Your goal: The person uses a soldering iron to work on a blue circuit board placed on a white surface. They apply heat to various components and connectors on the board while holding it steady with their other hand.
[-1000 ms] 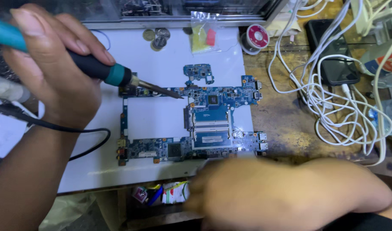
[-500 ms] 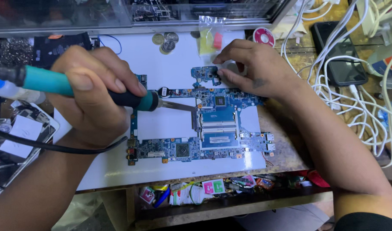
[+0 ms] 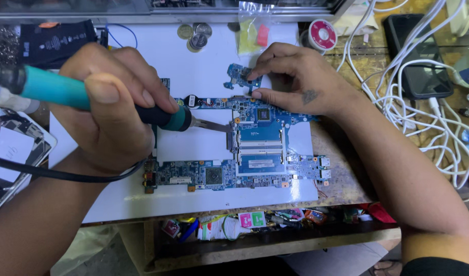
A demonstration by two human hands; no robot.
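Note:
My left hand point(image 3: 112, 107) grips a soldering iron point(image 3: 60, 92) with a teal and black handle; its metal tip reaches right to the left edge of the blue laptop motherboard point(image 3: 255, 148). The board lies flat on a white sheet point(image 3: 193, 61). My right hand point(image 3: 296, 82) rests on the board's upper edge, fingertips pressing on the board and touching a small separate blue circuit board point(image 3: 238, 75) just above it. The iron's black cord point(image 3: 65, 175) runs under my left wrist.
Coins point(image 3: 196, 35), a small plastic bag point(image 3: 252, 30) and a solder spool point(image 3: 321, 35) lie at the back. White cables point(image 3: 423, 112) and a dark phone point(image 3: 423, 51) crowd the right. An opened phone point(image 3: 12, 148) sits at left. An open drawer point(image 3: 255, 222) with small items is below.
My right hand came up from the near edge onto the board's top edge and settled there. The view moved closer. The soldering iron tip stays at the board's left edge.

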